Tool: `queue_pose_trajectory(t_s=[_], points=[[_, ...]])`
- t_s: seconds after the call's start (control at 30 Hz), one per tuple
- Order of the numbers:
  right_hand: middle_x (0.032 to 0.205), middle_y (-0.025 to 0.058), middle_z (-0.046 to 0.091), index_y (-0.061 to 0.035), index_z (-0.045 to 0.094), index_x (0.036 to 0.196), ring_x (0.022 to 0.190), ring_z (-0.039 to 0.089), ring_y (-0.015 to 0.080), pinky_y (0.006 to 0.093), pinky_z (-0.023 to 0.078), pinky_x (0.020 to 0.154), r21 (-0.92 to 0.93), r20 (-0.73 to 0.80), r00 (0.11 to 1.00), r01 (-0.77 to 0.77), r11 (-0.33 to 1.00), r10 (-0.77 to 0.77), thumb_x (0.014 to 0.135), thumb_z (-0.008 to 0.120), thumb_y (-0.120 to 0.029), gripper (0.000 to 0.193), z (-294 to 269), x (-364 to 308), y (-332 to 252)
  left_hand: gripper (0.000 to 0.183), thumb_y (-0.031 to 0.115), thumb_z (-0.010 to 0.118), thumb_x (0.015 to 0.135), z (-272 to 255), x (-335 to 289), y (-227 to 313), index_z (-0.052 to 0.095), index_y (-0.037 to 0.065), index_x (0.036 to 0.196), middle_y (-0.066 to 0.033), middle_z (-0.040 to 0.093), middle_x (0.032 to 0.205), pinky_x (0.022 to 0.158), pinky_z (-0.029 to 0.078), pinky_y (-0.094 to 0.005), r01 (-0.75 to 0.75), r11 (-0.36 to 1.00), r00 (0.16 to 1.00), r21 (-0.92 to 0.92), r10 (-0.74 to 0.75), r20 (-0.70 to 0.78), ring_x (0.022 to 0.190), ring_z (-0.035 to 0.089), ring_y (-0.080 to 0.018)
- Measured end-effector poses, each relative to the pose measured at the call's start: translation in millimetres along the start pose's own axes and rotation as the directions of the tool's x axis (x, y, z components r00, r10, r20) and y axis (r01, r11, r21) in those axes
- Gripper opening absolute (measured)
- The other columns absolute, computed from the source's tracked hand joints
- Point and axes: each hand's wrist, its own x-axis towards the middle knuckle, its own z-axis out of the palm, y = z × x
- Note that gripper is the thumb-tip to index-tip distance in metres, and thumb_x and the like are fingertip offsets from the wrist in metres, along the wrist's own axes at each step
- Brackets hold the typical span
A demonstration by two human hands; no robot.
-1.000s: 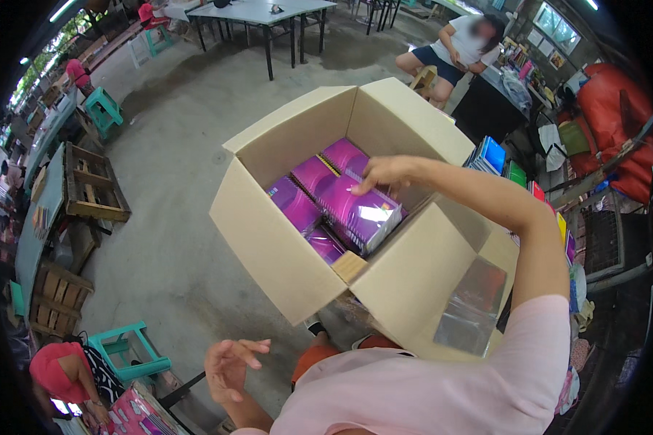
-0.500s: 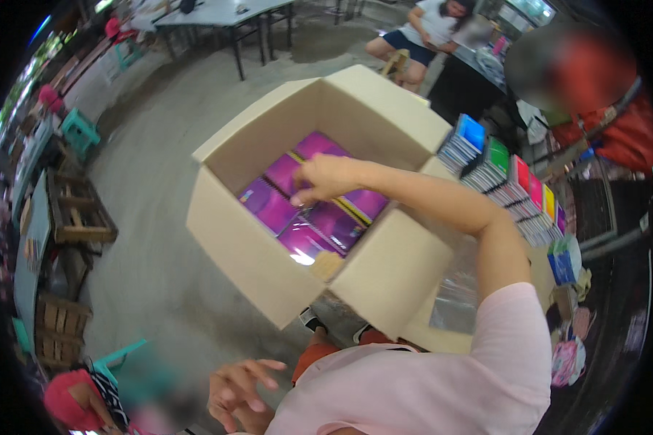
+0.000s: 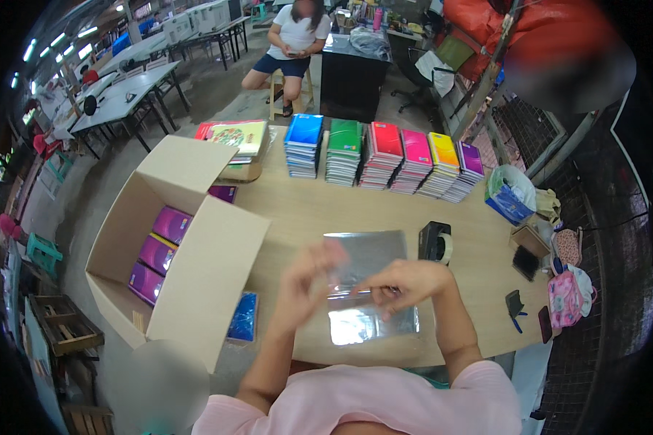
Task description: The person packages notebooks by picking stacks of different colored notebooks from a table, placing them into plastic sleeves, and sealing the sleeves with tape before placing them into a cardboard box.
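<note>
A pile of clear shiny plastic sleeves lies on the wooden table right in front of me. My right hand rests on the pile, its fingertips pinched on the top sleeve. My left hand hovers just left of the pile, raised and blurred by motion, so its grip is unclear. To my left stands an open cardboard box with purple packs lined up inside.
Several stacks of coloured notebooks line the table's far edge. A black tape dispenser sits right of the sleeves, and a blue pack lies by the box flap. Bags hang at the right end. A seated person is beyond the table.
My view has swung from the box to the table. My right hand has left the purple packs in the box, and both hands are now at the plastic sleeves.
</note>
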Motion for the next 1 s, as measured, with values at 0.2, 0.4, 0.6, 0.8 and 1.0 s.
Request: queue_pose_trajectory(t_s=[0.2, 0.4, 0.6, 0.8, 1.0], points=[[0.081, 0.0021, 0.065, -0.0111, 0.058, 0.131, 0.062, 0.053, 0.0097, 0.0241, 0.045, 0.058, 0.225, -0.111, 0.992, -0.035, 0.974, 0.061, 0.078, 0.079, -0.023, 0.059, 26.2, -71.8, 52.3, 0.037, 0.029, 0.073, 0.082, -90.5, 225.9, -169.7, 0.067, 0.006, 0.109, -0.0108, 0.058, 0.110, 0.090, 0.046, -0.0357, 0.419, 0.798, 0.706, 0.433, 0.014, -0.708, 0.107, 0.055, -0.0235], [0.080, 0.0021, 0.064, -0.0087, 0.061, 0.126, 0.062, 0.057, 0.0095, 0.0236, 0.048, 0.058, 0.301, -0.250, 0.931, -0.187, 0.935, 0.266, 0.080, 0.077, -0.021, 0.050, 15.8, -105.9, 77.3, 0.049, 0.045, 0.073, 0.078, -111.5, 328.3, -197.9, 0.069, 0.009, 0.110, -0.0157, 0.041, 0.136, 0.096, 0.043, -0.0508, 0.773, 0.226, 0.614, 0.593, -0.031, -0.789, 0.123, 0.045, -0.0354], [0.077, 0.0034, 0.064, -0.0031, 0.066, 0.114, 0.061, 0.057, 0.0130, 0.0274, 0.047, 0.059, 0.058, -0.510, 0.828, -0.237, 0.970, 0.233, 0.078, 0.077, -0.020, 0.042, -40.1, -54.5, 102.7, 0.053, 0.044, 0.076, 0.075, -127.6, 363.1, -197.5, 0.068, 0.009, 0.114, -0.0162, 0.037, 0.143, 0.098, 0.044, -0.0509, 0.766, 0.095, 0.640, 0.635, -0.202, -0.741, 0.127, 0.042, -0.0365], [0.076, 0.0148, 0.064, -0.0008, 0.066, 0.103, 0.076, 0.064, 0.0305, 0.0404, 0.049, 0.069, -0.105, -0.694, 0.706, -0.290, 0.951, 0.138, 0.077, 0.074, -0.025, 0.036, -121.7, 61.6, 132.1, 0.054, 0.029, 0.081, 0.070, -133.1, 373.8, -212.1, 0.065, 0.017, 0.120, -0.0177, 0.036, 0.145, 0.100, 0.041, -0.0558, 0.640, 0.154, 0.768, 0.753, -0.143, -0.624, 0.131, 0.039, -0.0390], [0.094, 0.0294, 0.065, 0.0088, 0.058, 0.100, 0.097, 0.063, 0.0422, 0.0490, 0.051, 0.081, -0.054, -0.834, 0.480, -0.561, 0.826, 0.272, 0.081, 0.072, -0.021, 0.037, -196.9, 161.2, 192.2, 0.056, 0.011, 0.080, 0.066, -153.2, 388.7, -211.4, 0.068, 0.040, 0.112, -0.0092, 0.033, 0.148, 0.105, 0.033, -0.0635, -0.060, 0.042, 0.909, 0.997, -0.410, 0.072, 0.138, 0.030, -0.0349]])
